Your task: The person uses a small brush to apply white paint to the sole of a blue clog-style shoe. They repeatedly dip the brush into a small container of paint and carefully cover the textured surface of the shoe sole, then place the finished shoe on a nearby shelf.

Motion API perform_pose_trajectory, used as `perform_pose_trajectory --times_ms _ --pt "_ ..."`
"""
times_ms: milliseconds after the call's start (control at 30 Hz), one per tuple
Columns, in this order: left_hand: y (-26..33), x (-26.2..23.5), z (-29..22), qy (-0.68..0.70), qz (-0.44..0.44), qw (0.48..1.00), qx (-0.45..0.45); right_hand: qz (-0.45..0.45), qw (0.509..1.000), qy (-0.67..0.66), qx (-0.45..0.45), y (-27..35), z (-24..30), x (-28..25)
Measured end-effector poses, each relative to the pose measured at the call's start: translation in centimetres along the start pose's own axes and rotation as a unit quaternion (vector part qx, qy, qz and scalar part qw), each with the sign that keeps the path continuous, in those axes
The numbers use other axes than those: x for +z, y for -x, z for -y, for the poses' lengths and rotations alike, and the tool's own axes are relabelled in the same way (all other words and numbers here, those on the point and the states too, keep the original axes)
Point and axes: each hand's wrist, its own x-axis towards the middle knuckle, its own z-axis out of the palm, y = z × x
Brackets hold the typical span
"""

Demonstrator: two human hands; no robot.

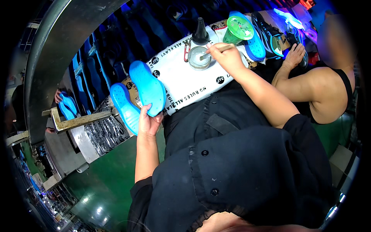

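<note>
On my lap lies a white printed board (181,83), and my things sit on it. My left hand (148,123) is closed around the end of a bright blue rubber shoe sole (148,87), holding it up over the board's edge. A second blue shoe sole (124,107) lies just beside it. My right hand (227,57) pinches a thin wooden brush (216,49), its tip in a small round glass dish (199,57). Near the dish stands a black cone-shaped bottle (200,34). Another person's hand (294,55) rests beside me.
</note>
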Motion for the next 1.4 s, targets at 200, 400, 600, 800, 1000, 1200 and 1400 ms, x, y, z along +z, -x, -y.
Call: perform_pose_trajectory --times_ms 200,400,600,800,1000,1200,1400 --pt "3.8 7.0 -0.3 -0.156 -0.054 0.953 0.254 0.012 0.963 -0.261 0.066 1.5 2.7 -1.6" --pt "5.7 10.9 -0.4 -0.289 -0.09 0.873 0.383 0.143 0.963 -0.227 -0.013 5.8 9.8 -1.1" --pt "6.4 11.8 0.3 -0.343 -0.102 0.824 0.44 0.095 0.938 -0.03 -0.333 7.5 11.0 0.5" --pt "7.2 12.2 0.9 -0.376 -0.096 0.778 0.494 0.107 0.924 0.021 -0.367 8.0 11.7 1.1" --pt "6.9 12.0 1.0 -0.386 -0.078 0.731 0.557 0.087 0.929 0.024 -0.359 8.0 11.6 0.8" --pt "7.0 12.0 0.9 -0.414 -0.075 0.716 0.557 0.081 0.917 0.012 -0.391 7.6 11.8 1.4" --pt "6.5 11.4 0.9 -0.4 -0.072 0.721 0.561 0.073 0.919 0.031 -0.386 7.1 10.8 1.1"
